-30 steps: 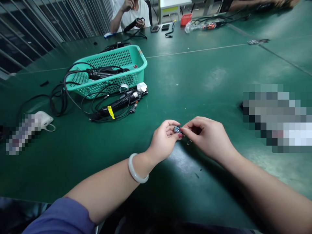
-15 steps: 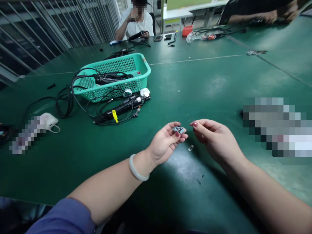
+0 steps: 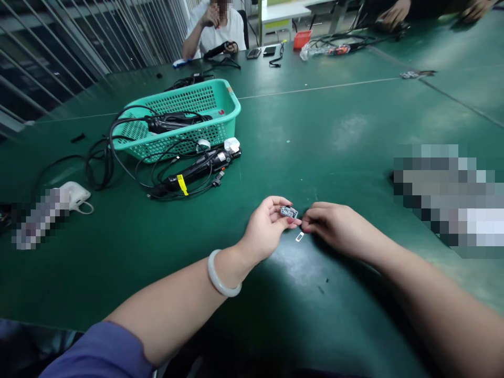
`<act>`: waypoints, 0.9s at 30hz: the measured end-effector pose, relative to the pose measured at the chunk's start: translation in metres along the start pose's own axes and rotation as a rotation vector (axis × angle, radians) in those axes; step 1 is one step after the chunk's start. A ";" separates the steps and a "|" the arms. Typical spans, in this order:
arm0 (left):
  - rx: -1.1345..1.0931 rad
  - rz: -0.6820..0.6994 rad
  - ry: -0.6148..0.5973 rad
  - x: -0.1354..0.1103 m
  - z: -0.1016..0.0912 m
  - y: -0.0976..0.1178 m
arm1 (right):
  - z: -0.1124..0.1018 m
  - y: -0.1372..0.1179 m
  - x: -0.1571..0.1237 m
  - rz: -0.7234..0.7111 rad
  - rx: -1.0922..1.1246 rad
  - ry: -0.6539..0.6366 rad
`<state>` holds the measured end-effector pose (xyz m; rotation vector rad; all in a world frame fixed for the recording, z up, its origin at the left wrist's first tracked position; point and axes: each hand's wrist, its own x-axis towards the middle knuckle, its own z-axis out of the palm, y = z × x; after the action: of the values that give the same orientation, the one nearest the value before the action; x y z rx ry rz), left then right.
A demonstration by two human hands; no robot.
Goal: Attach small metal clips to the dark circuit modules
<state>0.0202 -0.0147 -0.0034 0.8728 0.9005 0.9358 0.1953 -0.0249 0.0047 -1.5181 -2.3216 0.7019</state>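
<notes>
My left hand (image 3: pixel 265 226) is closed, thumb against fingers, on a small grey circuit-board-like piece (image 3: pixel 289 211) with fine dark and light detail. Just to its right, my right hand (image 3: pixel 333 223) is bent down with its fingers pressed together. Its fingertips meet the upper end of a small pale rectangular frame (image 3: pixel 300 237) with a dark opening, low over the table. Whether the frame still touches the tabletop, I cannot tell. A pale bangle (image 3: pixel 220 274) circles my left wrist.
On the green table (image 3: pixel 268 315), a turquoise basket (image 3: pixel 232 113) holds black cabled devices. Another black device (image 3: pixel 197 169) with a yellow tag lies before it. A white item (image 3: pixel 74 197) is at left, a blurred-out object (image 3: pixel 452 199) at right. Two people sit across, near a red box (image 3: pixel 302 39).
My right hand has lowered and come left, its fingertips now at the pale frame, which has shifted slightly left. The left hand keeps its hold. At upper right, the other person's hands have moved apart.
</notes>
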 end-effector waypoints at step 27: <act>-0.026 0.014 0.000 0.000 -0.002 -0.001 | -0.004 -0.033 -0.010 -0.097 -0.130 0.531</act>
<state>0.0190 -0.0144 -0.0053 0.8583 0.8809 0.9577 0.1757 -0.0443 0.0261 -1.4157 -2.0388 0.0985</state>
